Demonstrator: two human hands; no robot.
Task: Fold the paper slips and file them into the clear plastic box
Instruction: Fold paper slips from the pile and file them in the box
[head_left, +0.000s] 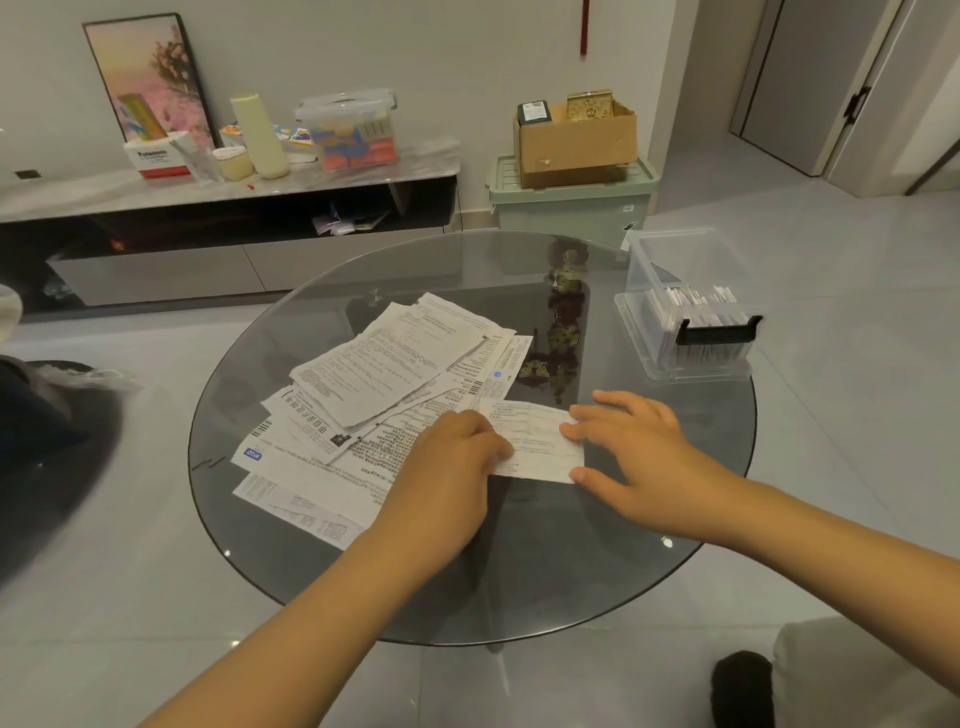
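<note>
- Fingers (576, 431) of right hand (639, 457) spread flat, tips on right edge of slip (535, 441); thumb tip at its near right corner. Pressing, not pinching.
- Left hand (452, 462) curled over slip's left edge, fingertips bent down onto the paper; whether paper is nipped between thumb and fingers cannot tell, thumb hidden.
- Slip lies flat on glass table (571, 571), just right of the pile (374, 405), its left end touching or overlapping pile sheets.
- Slip looks part-folded (faint crease line across it), not sure how many layers.
- Box (685, 332) at far right rim of table, well apart from hands, lid open and tipped back, black latch facing the camera. Folded slips already standing inside, so task is under way; pile is large, so much is left.
- Step in hand, by my read: folding or creasing this one slip, both hands pinning it.
- Next move needs: bring one edge over onto the other, line up corners, run fingers along crease, then lift it in one hand and reach right to slot it upright among the filed ones.
- Watch: thin paper may slide on glass; keep one hand anchoring.
</note>
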